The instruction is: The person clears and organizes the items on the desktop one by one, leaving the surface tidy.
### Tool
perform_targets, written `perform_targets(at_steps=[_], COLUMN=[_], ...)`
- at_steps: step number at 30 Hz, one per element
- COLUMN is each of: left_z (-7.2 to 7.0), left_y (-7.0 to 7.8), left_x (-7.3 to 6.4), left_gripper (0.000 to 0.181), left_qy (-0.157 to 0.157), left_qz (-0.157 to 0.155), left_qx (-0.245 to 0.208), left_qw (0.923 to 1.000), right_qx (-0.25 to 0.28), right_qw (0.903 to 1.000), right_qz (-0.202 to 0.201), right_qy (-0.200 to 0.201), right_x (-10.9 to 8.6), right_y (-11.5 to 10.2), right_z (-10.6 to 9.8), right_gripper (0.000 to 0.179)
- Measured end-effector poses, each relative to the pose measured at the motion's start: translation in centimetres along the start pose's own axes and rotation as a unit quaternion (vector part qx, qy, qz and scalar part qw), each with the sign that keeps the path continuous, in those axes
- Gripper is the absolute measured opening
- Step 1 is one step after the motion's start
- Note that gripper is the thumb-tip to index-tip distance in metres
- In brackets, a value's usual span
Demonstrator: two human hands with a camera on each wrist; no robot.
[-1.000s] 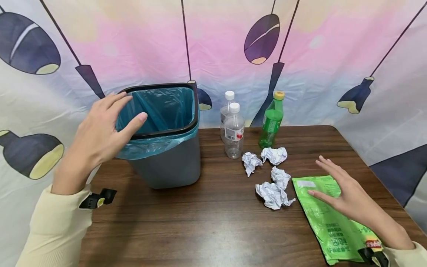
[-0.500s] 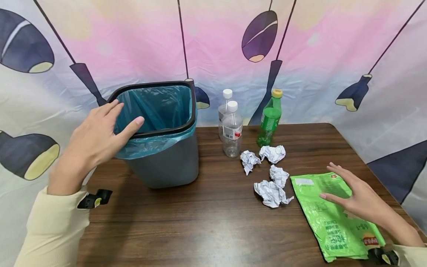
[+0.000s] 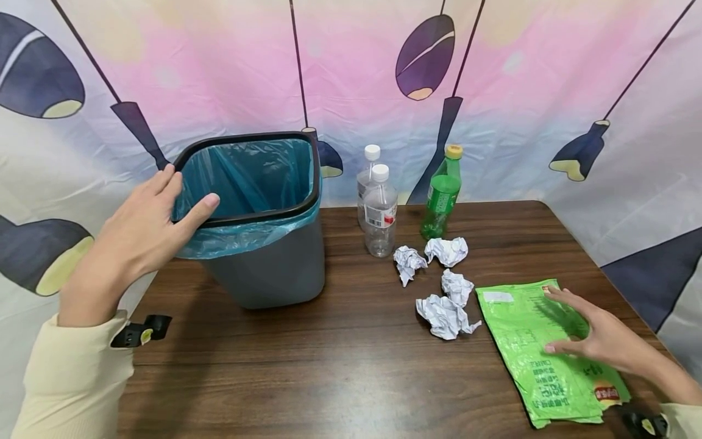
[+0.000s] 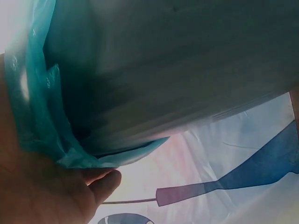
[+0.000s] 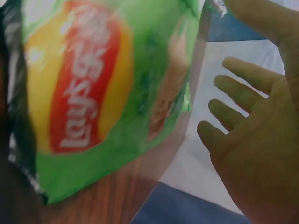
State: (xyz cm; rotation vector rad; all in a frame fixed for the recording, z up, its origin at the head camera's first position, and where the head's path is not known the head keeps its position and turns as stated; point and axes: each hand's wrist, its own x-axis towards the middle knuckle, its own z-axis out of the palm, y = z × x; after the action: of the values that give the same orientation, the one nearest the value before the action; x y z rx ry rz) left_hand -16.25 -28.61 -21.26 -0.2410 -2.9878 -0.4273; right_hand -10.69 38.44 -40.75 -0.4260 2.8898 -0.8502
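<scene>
At the left of the head view, my left hand lies against the left rim of a grey trash bin, fingers extended and thumb apart. A blue plastic liner folds over the bin's black rim; in the left wrist view, the palm is right at the hanging liner. My right hand hovers low over a flat green chip bag, fingers spread and slightly bent, nothing gripped. Close up in the right wrist view, the bag shows a red and yellow Lay's logo.
Several crumpled paper balls lie left of the bag on the wooden table. Behind them stand two clear bottles with white caps and a green bottle with a yellow cap. A patterned cloth hangs behind the table.
My left hand has shifted left and slightly down along the bin's rim. My right hand has moved right and lower over the chip bag. The head view has shifted slightly.
</scene>
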Motion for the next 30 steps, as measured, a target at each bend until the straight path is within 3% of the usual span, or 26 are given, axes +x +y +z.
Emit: perform_targets(at_steps=[5, 13, 22, 30], left_z=[0.0, -0.1, -0.1, 0.1], left_y=[-0.2, -0.3, -0.3, -0.3], left_x=[0.0, 0.1, 0.2, 0.2], left_gripper=[0.093, 0.093, 0.094, 0.094], left_qy=[-0.007, -0.021, -0.025, -0.020], left_qz=[-0.002, 0.001, -0.002, -0.002], left_qx=[-0.004, -0.006, -0.006, -0.005], left_qw=[1.0000, 0.9998, 0.9997, 0.9998], right_qx=[0.022, 0.018, 0.052, 0.018], right_qw=[0.9995, 0.9993, 0.9970, 0.9993], right_qz=[-0.008, -0.032, 0.000, -0.027], right_qy=[-0.020, -0.005, -0.058, -0.018], right_x=[-0.2, -0.5, -0.7, -0.6], right_y=[1.4, 2.5, 3.7, 3.6], right_z=[0.4, 1.2, 0.6, 1.0], right_gripper=[0.102, 0.091, 0.095, 0.084])
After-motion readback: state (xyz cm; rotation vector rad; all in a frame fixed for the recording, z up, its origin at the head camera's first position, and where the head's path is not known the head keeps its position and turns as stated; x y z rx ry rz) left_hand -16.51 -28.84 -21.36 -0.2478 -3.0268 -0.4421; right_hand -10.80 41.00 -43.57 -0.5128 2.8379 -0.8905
